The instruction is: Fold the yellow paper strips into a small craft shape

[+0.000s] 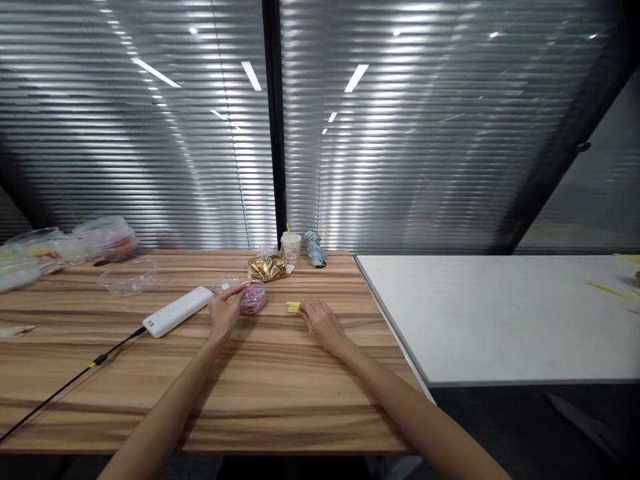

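My left hand (225,313) is closed on the rim of a small clear round tub (254,297). Small pink and purple pieces, too small to name, fill the tub, which stands on the wooden table. To the right, my right hand (323,325) rests low over the table with its fingers together on small yellow strips (293,307). The left ends of the strips stick out past the fingertips; the rest is hidden under the hand. A clear round lid (226,285) lies just behind my left hand.
A white power strip (179,311) with a black cable (60,392) lies left. Behind stand a gold packet (269,268), paper cup (291,247) and crumpled blue-grey wrapper (315,249). Clear containers (107,237) crowd the far left. A white table (490,320) adjoins on the right.
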`<state>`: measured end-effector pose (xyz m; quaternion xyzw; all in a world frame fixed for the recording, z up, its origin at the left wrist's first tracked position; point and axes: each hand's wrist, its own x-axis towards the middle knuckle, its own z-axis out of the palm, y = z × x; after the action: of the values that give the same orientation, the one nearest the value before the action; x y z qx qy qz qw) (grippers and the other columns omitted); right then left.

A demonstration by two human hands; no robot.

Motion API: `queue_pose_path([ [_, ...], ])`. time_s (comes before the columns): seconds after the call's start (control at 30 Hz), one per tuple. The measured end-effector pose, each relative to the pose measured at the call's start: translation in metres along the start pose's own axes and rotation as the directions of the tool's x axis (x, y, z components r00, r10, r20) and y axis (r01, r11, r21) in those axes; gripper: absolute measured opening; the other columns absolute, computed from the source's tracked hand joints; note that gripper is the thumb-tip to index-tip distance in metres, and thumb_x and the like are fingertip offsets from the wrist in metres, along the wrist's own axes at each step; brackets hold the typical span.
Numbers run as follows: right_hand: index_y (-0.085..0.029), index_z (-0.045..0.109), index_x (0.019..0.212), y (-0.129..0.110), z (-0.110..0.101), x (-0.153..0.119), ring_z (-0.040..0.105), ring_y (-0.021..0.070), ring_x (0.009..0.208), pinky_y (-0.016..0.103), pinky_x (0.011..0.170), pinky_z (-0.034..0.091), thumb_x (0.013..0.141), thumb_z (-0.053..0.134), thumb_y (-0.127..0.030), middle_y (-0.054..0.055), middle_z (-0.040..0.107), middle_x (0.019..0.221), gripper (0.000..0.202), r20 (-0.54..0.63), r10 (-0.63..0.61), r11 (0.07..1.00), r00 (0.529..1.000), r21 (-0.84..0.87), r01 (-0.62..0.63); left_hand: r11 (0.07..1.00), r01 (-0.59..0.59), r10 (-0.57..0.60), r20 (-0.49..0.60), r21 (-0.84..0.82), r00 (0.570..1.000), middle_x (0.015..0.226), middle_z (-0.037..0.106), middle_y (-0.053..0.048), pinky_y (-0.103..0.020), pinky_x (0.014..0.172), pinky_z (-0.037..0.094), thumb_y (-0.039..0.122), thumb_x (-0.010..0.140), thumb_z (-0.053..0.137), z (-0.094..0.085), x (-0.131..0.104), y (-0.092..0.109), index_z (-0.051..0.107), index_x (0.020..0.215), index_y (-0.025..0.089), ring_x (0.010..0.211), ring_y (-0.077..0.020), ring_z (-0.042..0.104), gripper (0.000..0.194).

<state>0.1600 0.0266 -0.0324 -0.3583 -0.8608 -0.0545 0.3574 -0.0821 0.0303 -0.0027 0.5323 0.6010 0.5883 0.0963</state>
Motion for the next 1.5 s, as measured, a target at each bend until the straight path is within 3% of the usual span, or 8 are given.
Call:
queue_pose_path([
  [0.13, -0.016, 0.052, 0.091, 0.002, 0.004, -0.002, 0.054, 0.0178, 0.081, 0.029, 0.073, 0.042, 0.088, 0.037, -0.014, 0.006, 0.059, 0.086, 0.016, 0.025, 0.012, 0.998, 1.000, 0.065, -0.013, 0.999, -0.031, 0.030, -0.027, -0.015, 0.999, 0.086, 0.069, -0.008, -0.036, 0.079, 0.048, 0.033, 0.070, 0.059, 0.000, -0.001, 0.005, 0.066, 0.091, 0.014, 0.082, -0.0222, 0.063, 0.029],
  [0.3, -0.016, 0.050, 0.106, 0.005, 0.008, -0.002, 0.055, 0.0178, 0.089, 0.030, 0.076, 0.044, 0.086, 0.040, -0.012, 0.008, 0.059, 0.096, 0.023, -0.001, 0.078, 0.978, 0.997, 0.196, -0.077, 0.968, -0.238, 0.242, -0.038, 0.083, 0.969, 0.093, 0.068, -0.005, -0.037, 0.086, 0.044, 0.034, 0.074, 0.054, 0.001, -0.010, 0.015, 0.065, 0.091, 0.019, 0.089, -0.0208, 0.061, 0.025],
  [0.5, -0.019, 0.057, 0.099, 0.011, 0.008, 0.005, 0.052, 0.0182, 0.088, 0.031, 0.078, 0.043, 0.084, 0.038, -0.009, 0.006, 0.059, 0.091, 0.026, -0.073, 0.175, 0.955, 0.982, 0.253, -0.152, 0.952, -0.306, 0.298, 0.191, 0.014, 0.935, 0.084, 0.067, -0.004, -0.032, 0.075, 0.047, 0.029, 0.079, 0.047, 0.037, -0.031, 0.029, 0.063, 0.082, 0.019, 0.081, -0.0180, 0.060, 0.020],
  [0.63, -0.018, 0.059, 0.098, 0.019, 0.007, 0.005, 0.052, 0.0181, 0.088, 0.031, 0.078, 0.043, 0.083, 0.038, -0.008, 0.007, 0.059, 0.094, 0.027, -0.139, 0.287, 0.929, 0.948, 0.283, -0.240, 0.932, -0.361, 0.335, 0.415, -0.018, 0.846, 0.082, 0.065, -0.006, -0.032, 0.073, 0.046, 0.026, 0.080, 0.045, 0.064, -0.044, 0.033, 0.060, 0.079, 0.017, 0.079, -0.0181, 0.058, 0.017],
  [0.77, -0.017, 0.061, 0.093, 0.025, 0.006, 0.006, 0.054, 0.0170, 0.087, 0.028, 0.078, 0.043, 0.083, 0.042, -0.011, 0.007, 0.061, 0.092, 0.023, -0.137, 0.372, 0.892, 0.918, 0.327, -0.313, 0.877, -0.479, 0.410, 0.572, -0.035, 0.710, 0.096, 0.063, -0.008, -0.035, 0.083, 0.043, 0.022, 0.079, 0.047, 0.066, -0.048, 0.029, 0.059, 0.074, 0.018, 0.093, -0.0196, 0.055, 0.013],
  [1.0, -0.019, 0.063, 0.095, 0.030, 0.008, 0.004, 0.058, 0.0184, 0.086, 0.030, 0.078, 0.044, 0.084, 0.048, -0.022, 0.005, 0.065, 0.094, 0.019, -0.031, 0.440, 0.841, 0.898, 0.366, -0.399, 0.875, -0.483, 0.348, 0.688, 0.005, 0.637, 0.126, 0.049, -0.010, -0.042, 0.096, 0.033, 0.025, 0.076, 0.052, 0.057, -0.043, 0.023, 0.062, 0.072, 0.019, 0.117, -0.0242, 0.042, 0.012],
  [1.27, -0.022, 0.064, 0.098, 0.023, 0.001, 0.005, 0.061, 0.0185, 0.086, 0.029, 0.076, 0.046, 0.083, 0.049, -0.021, 0.002, 0.066, 0.097, 0.021, 0.051, 0.390, 0.850, 0.920, 0.364, -0.380, 0.911, -0.408, 0.293, 0.611, 0.055, 0.735, 0.076, 0.066, -0.005, -0.030, 0.068, 0.044, 0.027, 0.076, 0.052, 0.058, -0.047, 0.026, 0.062, 0.074, 0.019, 0.072, -0.0186, 0.058, 0.014],
  [1.5, -0.022, 0.063, 0.100, 0.022, 0.000, 0.003, 0.061, 0.0194, 0.085, 0.028, 0.074, 0.046, 0.084, 0.047, -0.023, 0.003, 0.066, 0.097, 0.022, 0.046, 0.398, 0.865, 0.916, 0.313, -0.391, 0.977, -0.210, 0.192, 0.578, -0.036, 0.793, 0.072, 0.066, -0.004, -0.028, 0.064, 0.044, 0.032, 0.074, 0.054, 0.056, -0.046, 0.030, 0.064, 0.070, 0.016, 0.068, -0.0172, 0.058, 0.019],
])
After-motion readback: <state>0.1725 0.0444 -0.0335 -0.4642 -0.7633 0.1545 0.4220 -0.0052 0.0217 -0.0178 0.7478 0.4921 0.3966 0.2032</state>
